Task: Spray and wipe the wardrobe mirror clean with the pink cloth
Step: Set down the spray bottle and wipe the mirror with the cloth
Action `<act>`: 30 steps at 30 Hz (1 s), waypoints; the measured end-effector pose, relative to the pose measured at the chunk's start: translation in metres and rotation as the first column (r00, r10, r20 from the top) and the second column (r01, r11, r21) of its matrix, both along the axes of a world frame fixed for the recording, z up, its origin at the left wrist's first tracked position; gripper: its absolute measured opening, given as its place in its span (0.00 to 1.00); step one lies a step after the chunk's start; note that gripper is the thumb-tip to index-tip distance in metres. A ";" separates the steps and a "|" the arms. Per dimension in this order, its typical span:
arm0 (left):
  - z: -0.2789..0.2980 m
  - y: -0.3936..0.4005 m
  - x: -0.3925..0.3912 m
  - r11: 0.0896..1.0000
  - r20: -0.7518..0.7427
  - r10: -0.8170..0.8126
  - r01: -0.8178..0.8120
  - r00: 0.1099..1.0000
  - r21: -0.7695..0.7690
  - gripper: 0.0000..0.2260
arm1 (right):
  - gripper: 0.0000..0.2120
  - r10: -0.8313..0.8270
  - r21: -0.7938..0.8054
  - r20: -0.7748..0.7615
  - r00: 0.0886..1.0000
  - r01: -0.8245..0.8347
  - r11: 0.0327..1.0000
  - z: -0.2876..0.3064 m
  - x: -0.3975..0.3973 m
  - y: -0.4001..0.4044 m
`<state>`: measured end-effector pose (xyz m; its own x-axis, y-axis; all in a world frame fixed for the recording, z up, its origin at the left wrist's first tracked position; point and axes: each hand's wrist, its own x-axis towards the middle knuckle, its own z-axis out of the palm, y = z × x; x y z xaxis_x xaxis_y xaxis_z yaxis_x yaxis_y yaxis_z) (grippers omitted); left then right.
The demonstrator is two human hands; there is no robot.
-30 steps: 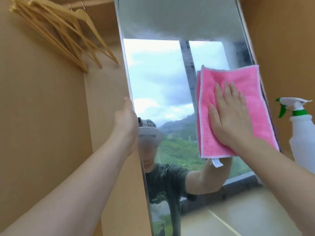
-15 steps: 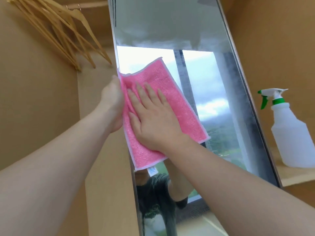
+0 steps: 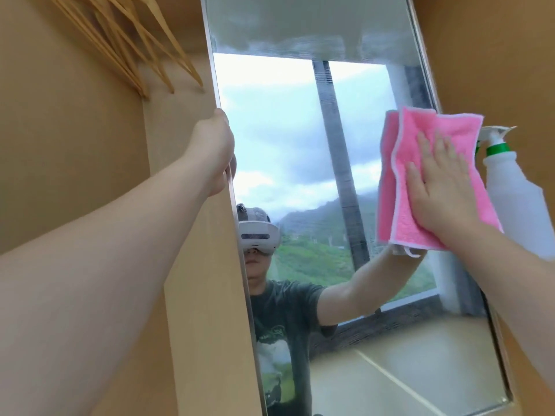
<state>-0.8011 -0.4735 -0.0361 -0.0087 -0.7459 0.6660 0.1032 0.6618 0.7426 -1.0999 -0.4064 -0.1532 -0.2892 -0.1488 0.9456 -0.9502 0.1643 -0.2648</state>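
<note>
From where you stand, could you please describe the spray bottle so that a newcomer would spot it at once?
Find the tall mirror in the wardrobe and follow it to its right edge. Just past the pink cloth stands the spray bottle, the only white plastic thing there, with a green collar under its trigger.

One mirror (image 3: 300, 175); one pink cloth (image 3: 420, 187); one spray bottle (image 3: 516, 199); two hands; several wooden hangers (image 3: 135, 46), number unclear.

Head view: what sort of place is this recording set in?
Most likely inside a wardrobe in a home bedroom: wooden hangers hang above tan panels, a tall mirror lines the door, and a spray bottle stands at the right.
</note>
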 end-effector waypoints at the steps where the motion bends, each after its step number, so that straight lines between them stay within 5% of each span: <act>1: 0.000 0.002 0.000 0.998 -0.048 -0.029 0.031 0.998 0.048 0.16 | 0.29 -0.008 -0.014 0.021 1.000 0.009 1.000 -0.005 -0.006 0.000; 10: -0.068 0.004 0.008 0.986 0.050 -0.081 0.072 0.995 0.152 0.20 | 0.28 -0.033 -0.050 0.135 0.990 0.040 0.998 -0.032 0.002 -0.001; 16: -0.095 0.014 0.011 0.944 -0.062 -0.210 0.219 0.976 0.246 0.18 | 0.29 0.007 -0.045 0.195 0.981 0.002 0.999 -0.039 0.045 -0.006; 24: -0.096 0.015 0.024 0.896 0.016 -0.364 0.345 0.931 0.280 0.18 | 0.27 0.154 0.151 -0.229 0.961 -0.121 0.981 -0.032 0.225 -0.047; 30: -0.102 0.021 0.024 0.918 0.023 -0.344 0.331 0.939 0.216 0.13 | 0.26 0.195 0.182 -0.328 0.924 -0.141 0.973 -0.045 0.227 -0.048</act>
<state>-0.7768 -0.4527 -0.1385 -0.3188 -0.8123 0.4884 0.2450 0.4271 0.8704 -0.8725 -0.4543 -0.1984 0.0891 -0.3168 0.9443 -0.9953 0.0067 0.0962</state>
